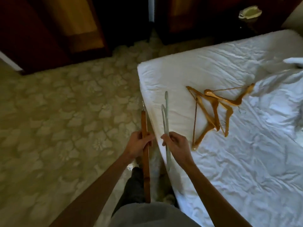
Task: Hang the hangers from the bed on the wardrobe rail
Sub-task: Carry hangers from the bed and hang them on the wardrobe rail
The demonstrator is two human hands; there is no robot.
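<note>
My left hand grips a wooden hanger seen edge-on, its metal hook pointing away from me over the carpet. My right hand holds a pale plastic hanger, also edge-on, above the bed's near corner. Several wooden hangers lie overlapped in a loose pile on the white sheet of the bed, to the right of my right hand. The dark wooden wardrobe stands at the far left across the floor; its rail is out of view.
Patterned beige carpet covers the floor between me and the wardrobe. A crumpled white duvet lies at the bed's right edge. A dark bedside unit with a pale dish stands beyond the bed.
</note>
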